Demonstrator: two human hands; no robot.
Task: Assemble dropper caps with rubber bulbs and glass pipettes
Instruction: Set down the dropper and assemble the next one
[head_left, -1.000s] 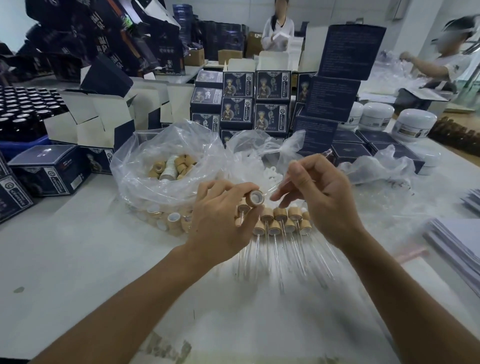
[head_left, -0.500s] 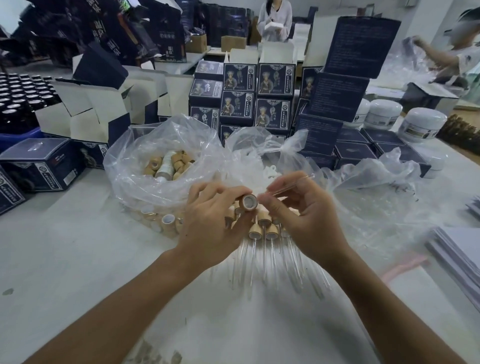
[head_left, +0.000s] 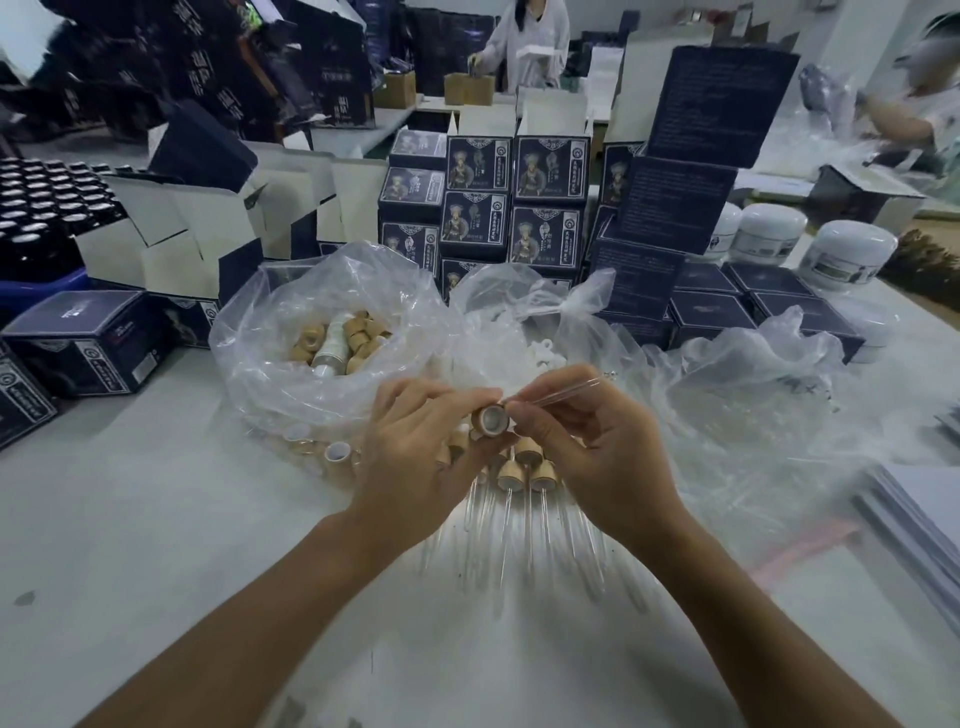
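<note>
Two bags sit behind our work: at the left a clear plastic bag (head_left: 291, 332) of loose wooden caps, and right of it a second bag (head_left: 524, 317) of white rubber bulbs. Just in front of them, our left hand (head_left: 415, 457) curls its fingers round a single dropper cap (head_left: 491, 420), open end turned toward us so the pale liner inside shows. Below it, a cluster of finished droppers (head_left: 519, 478) lies on the white table (head_left: 156, 519), caps together and glass stems fanned toward us.

Moving right, our right hand (head_left: 587, 441) pinches a glass pipette (head_left: 563, 392) between thumb and fingertips. A second ago this pipette was held higher and apart from the cap; since then the hands have closed in, and its near end now sits at the cap's rim. We cannot tell whether the glass has entered the hole yet.

That puts us, by our reckoning, at the insertion step for this piece: the tip needs lining up with the centre hole and pressing home. Glass this thin could snap if pushed off-axis.
</note>
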